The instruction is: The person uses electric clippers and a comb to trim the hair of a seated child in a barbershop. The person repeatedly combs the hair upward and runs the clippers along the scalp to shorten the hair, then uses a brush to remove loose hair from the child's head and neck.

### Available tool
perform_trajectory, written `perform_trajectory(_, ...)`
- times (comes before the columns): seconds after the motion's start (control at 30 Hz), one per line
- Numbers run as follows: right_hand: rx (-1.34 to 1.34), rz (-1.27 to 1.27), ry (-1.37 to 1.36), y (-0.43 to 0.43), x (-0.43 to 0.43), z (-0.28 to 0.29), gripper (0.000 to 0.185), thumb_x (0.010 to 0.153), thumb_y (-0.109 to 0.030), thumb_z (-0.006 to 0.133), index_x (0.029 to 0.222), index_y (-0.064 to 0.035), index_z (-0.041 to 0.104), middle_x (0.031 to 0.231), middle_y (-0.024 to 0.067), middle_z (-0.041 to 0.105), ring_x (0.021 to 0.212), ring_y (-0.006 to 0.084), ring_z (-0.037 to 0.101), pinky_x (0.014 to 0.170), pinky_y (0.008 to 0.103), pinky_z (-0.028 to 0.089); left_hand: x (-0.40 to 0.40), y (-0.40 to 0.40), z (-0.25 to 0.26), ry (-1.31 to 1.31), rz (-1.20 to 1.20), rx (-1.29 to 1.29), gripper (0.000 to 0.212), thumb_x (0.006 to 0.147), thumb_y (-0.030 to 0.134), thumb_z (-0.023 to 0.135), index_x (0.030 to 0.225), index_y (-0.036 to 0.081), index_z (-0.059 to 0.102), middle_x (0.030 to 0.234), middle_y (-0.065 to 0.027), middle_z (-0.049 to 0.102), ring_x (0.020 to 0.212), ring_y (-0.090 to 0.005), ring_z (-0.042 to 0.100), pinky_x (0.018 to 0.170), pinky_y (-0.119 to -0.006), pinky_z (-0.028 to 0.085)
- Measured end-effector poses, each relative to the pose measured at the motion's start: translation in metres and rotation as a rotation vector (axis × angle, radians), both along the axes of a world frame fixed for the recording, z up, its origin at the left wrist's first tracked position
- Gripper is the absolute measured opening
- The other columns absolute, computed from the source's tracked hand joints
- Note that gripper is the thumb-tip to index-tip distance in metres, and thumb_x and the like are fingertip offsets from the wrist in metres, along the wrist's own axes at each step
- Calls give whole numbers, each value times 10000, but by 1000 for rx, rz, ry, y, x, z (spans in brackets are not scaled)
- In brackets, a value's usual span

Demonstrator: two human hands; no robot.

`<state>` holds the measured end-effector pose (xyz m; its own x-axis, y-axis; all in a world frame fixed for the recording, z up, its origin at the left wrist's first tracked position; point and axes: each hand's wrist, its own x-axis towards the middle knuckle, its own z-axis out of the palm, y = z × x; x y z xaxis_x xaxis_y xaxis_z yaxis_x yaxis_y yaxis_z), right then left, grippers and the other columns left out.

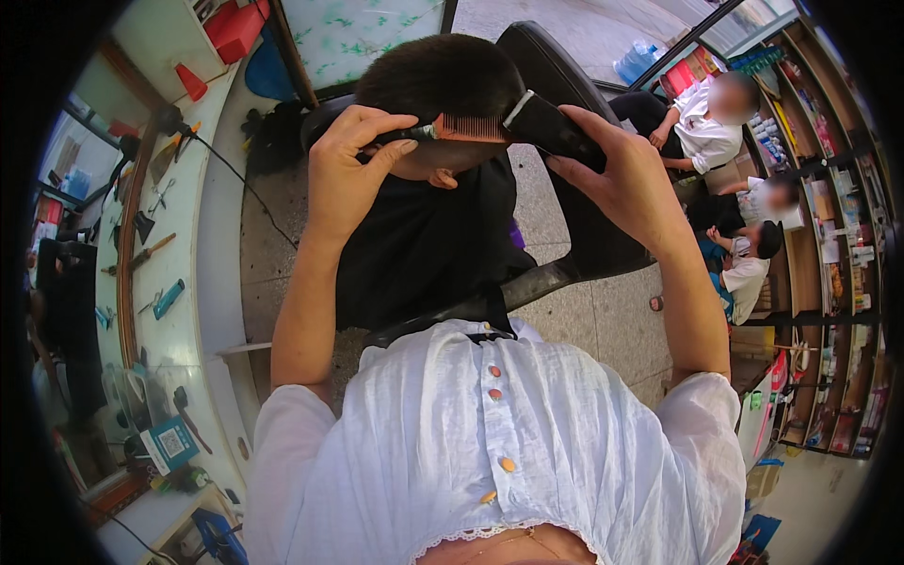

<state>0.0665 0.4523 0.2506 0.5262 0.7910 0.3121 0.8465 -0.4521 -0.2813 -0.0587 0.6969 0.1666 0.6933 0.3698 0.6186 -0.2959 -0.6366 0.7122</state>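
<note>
A seated person's head with short dark hair (438,74) is before me, one ear showing below the hair. My left hand (346,166) pinches the dark handle of an orange-red comb (472,128), whose teeth lie against the hair at the side of the head. A black hair clipper (554,131) is in my right hand (625,166), its pale blade end at the comb's far end. I cannot tell whether the blade touches the comb. A black barber's cape (424,247) covers the seated person's body.
The person sits in a black barber chair (565,53) with an armrest (540,282). On the left, a white counter (205,226) below a mirror holds scissors (162,194), a brush (152,253) and a teal tool (169,299). At right, several people sit near loaded shelves (805,247).
</note>
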Motion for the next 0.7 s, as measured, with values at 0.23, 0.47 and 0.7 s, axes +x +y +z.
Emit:
perform_trajectory(0.23, -153, -60, 4, 8, 2, 16, 468, 840, -261, 694, 1271, -128, 568, 969, 128, 687, 950, 299, 650, 1017, 672, 190, 11, 3, -5, -128, 66, 46, 247, 752, 39, 753, 995, 72, 725, 895, -34, 639, 811, -139, 611, 708, -257, 493)
perform_trajectory(0.47, -248, -36, -92, 17, -3, 29, 491, 836, -254, 680, 1269, -63, 549, 967, 186, 666, 916, 360, 631, 817, 423, 479, 15, 2, -7, -174, 59, 6, 256, 746, 24, 753, 997, 71, 724, 894, -30, 635, 816, -133, 606, 688, -246, 488)
perform_trajectory(0.7, -217, 116, -297, 43, -11, 34, 294, 817, -226, 688, 991, -26, 562, 828, 180, 639, 787, 376, 647, 684, 442, 519, 13, 2, -5, -133, 42, -15, 256, 762, -14, 743, 1012, 31, 712, 936, -31, 610, 874, -108, 581, 744, -216, 464)
